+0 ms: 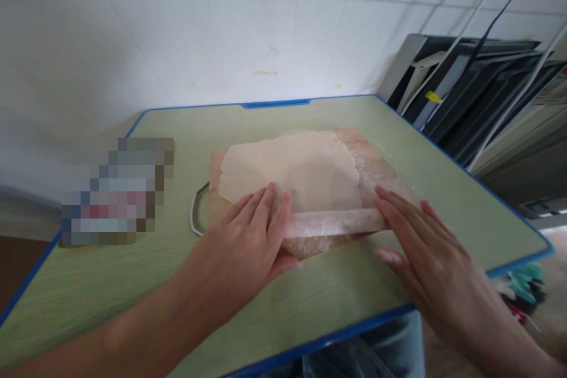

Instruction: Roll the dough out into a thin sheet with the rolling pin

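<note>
Pin (336, 223) lies crosswise, dough (292, 168) right past it. Left hand (248, 230) and right hand (427, 248) rest unclenched on its ends.

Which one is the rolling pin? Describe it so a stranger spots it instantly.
On the blue-edged green table lies a wooden cutting board. Across its near part, from left hand to right hand, runs the rolling pin: pale, straight and slim, unlike the broad, flat dough sheet beyond it.
</note>
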Action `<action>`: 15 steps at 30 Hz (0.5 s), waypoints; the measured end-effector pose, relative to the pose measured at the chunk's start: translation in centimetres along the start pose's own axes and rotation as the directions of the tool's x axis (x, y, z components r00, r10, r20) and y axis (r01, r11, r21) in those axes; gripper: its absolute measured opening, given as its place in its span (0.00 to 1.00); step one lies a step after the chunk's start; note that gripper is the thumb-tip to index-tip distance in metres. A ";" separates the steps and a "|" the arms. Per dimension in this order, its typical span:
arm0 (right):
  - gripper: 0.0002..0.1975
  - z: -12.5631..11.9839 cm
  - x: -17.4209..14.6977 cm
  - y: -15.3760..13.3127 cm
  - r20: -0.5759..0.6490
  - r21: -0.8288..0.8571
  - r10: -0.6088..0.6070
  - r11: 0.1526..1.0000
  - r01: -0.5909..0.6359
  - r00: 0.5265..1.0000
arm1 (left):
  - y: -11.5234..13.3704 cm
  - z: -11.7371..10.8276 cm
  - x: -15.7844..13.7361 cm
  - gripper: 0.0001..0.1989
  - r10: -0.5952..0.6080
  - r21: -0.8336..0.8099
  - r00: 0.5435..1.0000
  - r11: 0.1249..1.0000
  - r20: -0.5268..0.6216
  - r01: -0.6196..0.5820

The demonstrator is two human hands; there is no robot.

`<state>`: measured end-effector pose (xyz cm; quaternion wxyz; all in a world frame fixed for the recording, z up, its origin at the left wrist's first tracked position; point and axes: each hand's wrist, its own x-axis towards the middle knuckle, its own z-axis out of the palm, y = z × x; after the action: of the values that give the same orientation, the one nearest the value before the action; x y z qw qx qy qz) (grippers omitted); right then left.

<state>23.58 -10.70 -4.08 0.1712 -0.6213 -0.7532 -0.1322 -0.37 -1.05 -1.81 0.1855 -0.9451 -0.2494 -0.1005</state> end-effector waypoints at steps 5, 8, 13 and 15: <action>0.33 0.5 -0.9 -0.2 -0.008 -0.031 -0.008 0.999 0.008 1.000 | 0.1 -0.2 0.0 0.32 -0.021 -0.046 0.999 0.999 0.050 0.023; 0.32 1.2 1.5 1.1 0.016 0.030 -0.011 0.999 0.011 1.000 | -0.2 -0.2 0.3 0.30 -0.043 -0.089 0.995 0.995 0.086 0.051; 0.31 2.7 9.0 3.4 0.146 0.167 -0.102 0.983 0.077 0.984 | -1.5 -0.2 0.7 0.27 -0.113 -0.203 0.971 0.967 0.211 0.156; 0.32 3.4 12.4 3.6 0.230 0.197 -0.133 0.976 0.088 0.964 | -1.8 -0.4 0.7 0.29 -0.112 -0.252 0.964 0.952 0.242 0.174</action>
<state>24.65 2.45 -1.93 0.1275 -0.5709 -0.8110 0.0058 -0.72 0.49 -0.73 0.0170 -0.9462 -0.3208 -0.0391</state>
